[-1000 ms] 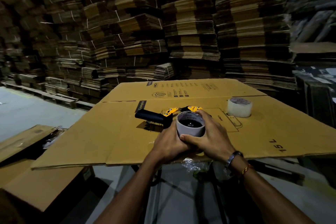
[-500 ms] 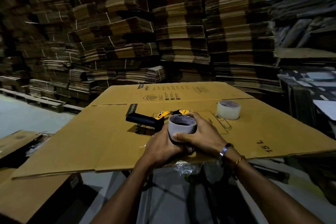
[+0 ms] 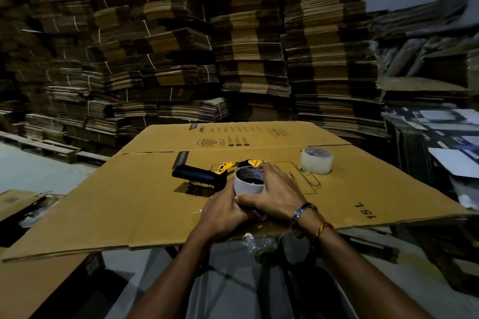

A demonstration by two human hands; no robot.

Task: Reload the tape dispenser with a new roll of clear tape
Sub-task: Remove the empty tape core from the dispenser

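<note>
Both hands on tape roll [image 3: 249,184] at near centre of cardboard sheet [image 3: 129,204], left hand [image 3: 225,212] cupping its near side, right hand [image 3: 275,193] wrapped round its right side, tape dispenser [image 3: 207,175] touching roll's far-left, spare clear roll [image 3: 316,160] far right.

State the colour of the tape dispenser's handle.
Black, on the tape dispenser; head view, the only one.

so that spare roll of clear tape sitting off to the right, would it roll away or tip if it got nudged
Probably not. The spare roll of clear tape lies flat on its side face on the cardboard sheet, so a nudge would likely slide it, not roll it. It looks squat and wide, so tipping seems unlikely. Its glossy wrap may make it somewhat slippery to grip.
</note>
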